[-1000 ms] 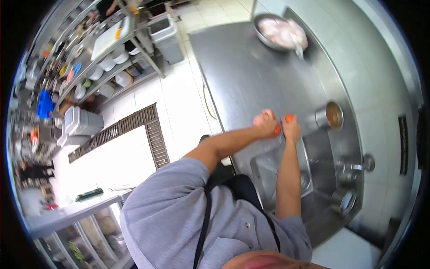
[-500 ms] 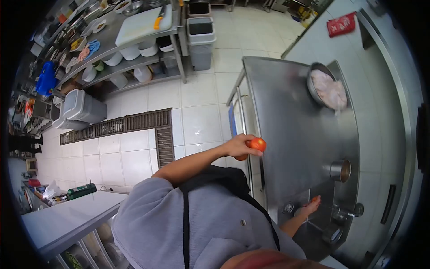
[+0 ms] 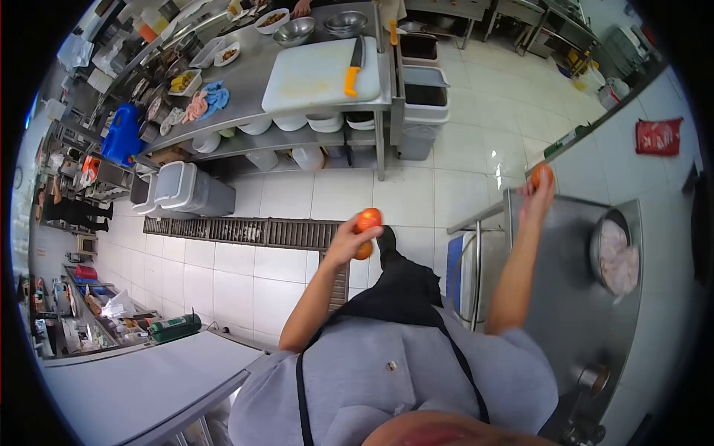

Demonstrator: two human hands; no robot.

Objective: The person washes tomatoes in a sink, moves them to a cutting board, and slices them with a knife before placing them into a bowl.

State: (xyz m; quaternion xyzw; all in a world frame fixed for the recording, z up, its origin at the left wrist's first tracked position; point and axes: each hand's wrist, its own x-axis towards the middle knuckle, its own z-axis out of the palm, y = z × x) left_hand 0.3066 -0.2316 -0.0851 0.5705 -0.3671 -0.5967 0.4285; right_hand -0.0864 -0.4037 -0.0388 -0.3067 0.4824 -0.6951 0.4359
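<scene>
Left hand (image 3: 345, 244) grips two tomatoes (image 3: 369, 219), right hand (image 3: 536, 201) one tomato (image 3: 542, 175) — white-tiled floor (image 3: 416, 189) below, steel counter (image 3: 558, 290) alongside.

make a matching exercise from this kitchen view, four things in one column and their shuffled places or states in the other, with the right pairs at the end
Column one
1. knife
2. left hand
3. raw meat
4. right hand

Column two
A. in a metal bowl on the steel counter
B. holding one visible tomato
C. lying on the white cutting board
D. holding two visible tomatoes

Right pairs: 1-C, 2-D, 3-A, 4-B
</scene>
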